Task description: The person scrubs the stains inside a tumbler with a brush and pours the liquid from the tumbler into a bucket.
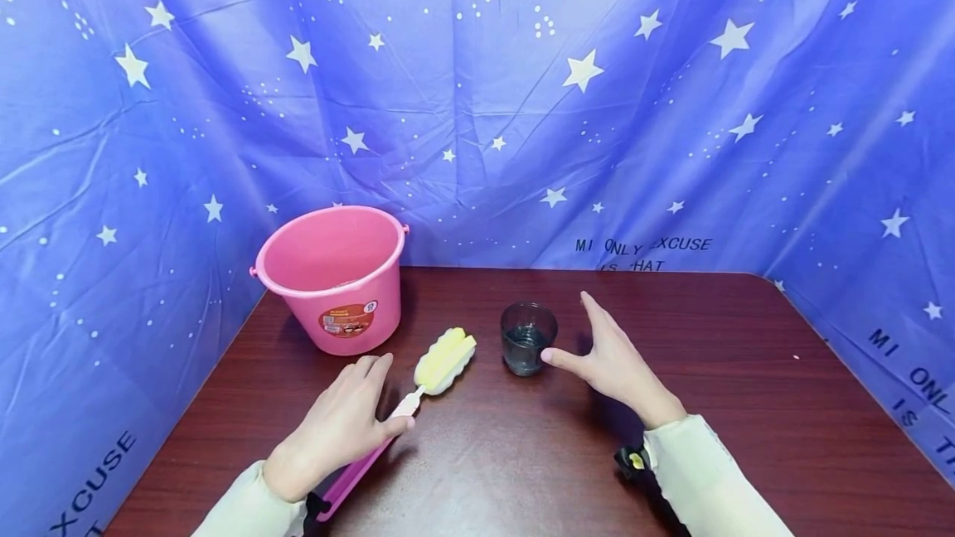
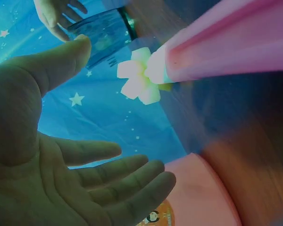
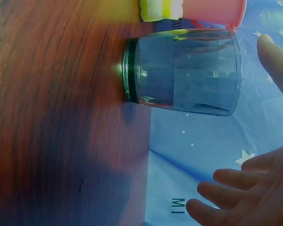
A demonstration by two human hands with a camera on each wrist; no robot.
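Just beside the glass [image 1: 528,338], right hand [image 1: 613,361] open.

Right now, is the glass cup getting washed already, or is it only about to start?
Only about to start. Nothing looks done: the dark glass cup stands upright on the brown wooden table, apart from the yellow sponge brush with its pink handle. In hand: the right hand is open beside the cup, the left hand open over the handle. Left: gripping both, scrubbing, maybe using the pink plastic bucket.
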